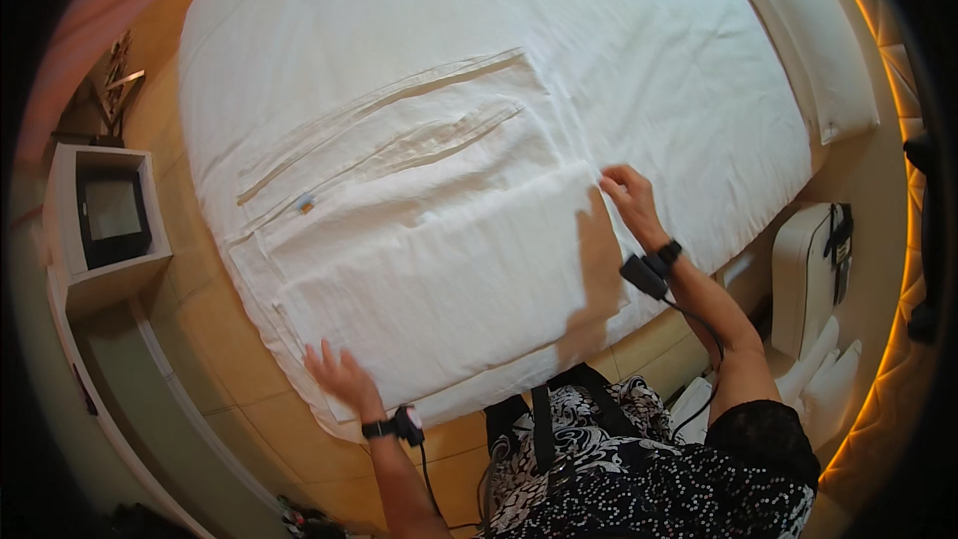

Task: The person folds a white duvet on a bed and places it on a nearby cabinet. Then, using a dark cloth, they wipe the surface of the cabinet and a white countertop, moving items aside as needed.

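A white bed sheet (449, 260) lies partly folded in layers near the front of the bed, its hemmed edges showing in long creases toward the far side. A small blue and orange tag (304, 204) shows near its left edge. My left hand (341, 377) rests with spread fingers on the sheet's near left corner, holding nothing. At the folded part's far right corner, my right hand (631, 202) has its fingers curled and pinched on the sheet's edge. A dark shadow of my right arm falls across the cloth beside it.
Under the sheet is a wide bed (639, 50) with white bedding and a pillow (813, 50) at its right end. A white cabinet with a black-framed panel (112, 218) stands left on the tiled floor (215, 369). A cream case (801, 279) and white cushions (828, 369) are at right.
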Demonstrator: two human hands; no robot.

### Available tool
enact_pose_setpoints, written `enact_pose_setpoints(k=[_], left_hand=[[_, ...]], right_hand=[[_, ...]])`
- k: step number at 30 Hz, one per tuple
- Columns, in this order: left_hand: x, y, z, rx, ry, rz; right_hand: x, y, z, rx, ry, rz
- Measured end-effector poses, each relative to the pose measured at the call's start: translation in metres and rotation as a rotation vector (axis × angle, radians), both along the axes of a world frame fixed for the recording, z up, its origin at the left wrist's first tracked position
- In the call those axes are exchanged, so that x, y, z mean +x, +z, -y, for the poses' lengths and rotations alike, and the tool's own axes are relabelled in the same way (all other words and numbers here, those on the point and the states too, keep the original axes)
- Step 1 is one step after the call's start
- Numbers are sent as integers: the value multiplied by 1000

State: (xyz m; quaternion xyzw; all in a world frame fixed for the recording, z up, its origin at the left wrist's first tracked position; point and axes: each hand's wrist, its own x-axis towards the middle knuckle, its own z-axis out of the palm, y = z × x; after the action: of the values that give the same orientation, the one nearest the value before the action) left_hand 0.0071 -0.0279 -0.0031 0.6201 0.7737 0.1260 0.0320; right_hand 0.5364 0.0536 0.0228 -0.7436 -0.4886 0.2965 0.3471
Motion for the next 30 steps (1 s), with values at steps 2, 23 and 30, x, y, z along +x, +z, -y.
enact_pose_setpoints(k=[2,23,30], left_hand=[[30,-12,-23,-332,213,-138],[20,-25,-31,-204,247,-115],[11,-19,-34,-157,249,-81]], right_hand=[[-17,-6,-53,-38,76,-30],[-31,-92,-173,-72,85,30],[-24,-101,-180,-128,79,-239]])
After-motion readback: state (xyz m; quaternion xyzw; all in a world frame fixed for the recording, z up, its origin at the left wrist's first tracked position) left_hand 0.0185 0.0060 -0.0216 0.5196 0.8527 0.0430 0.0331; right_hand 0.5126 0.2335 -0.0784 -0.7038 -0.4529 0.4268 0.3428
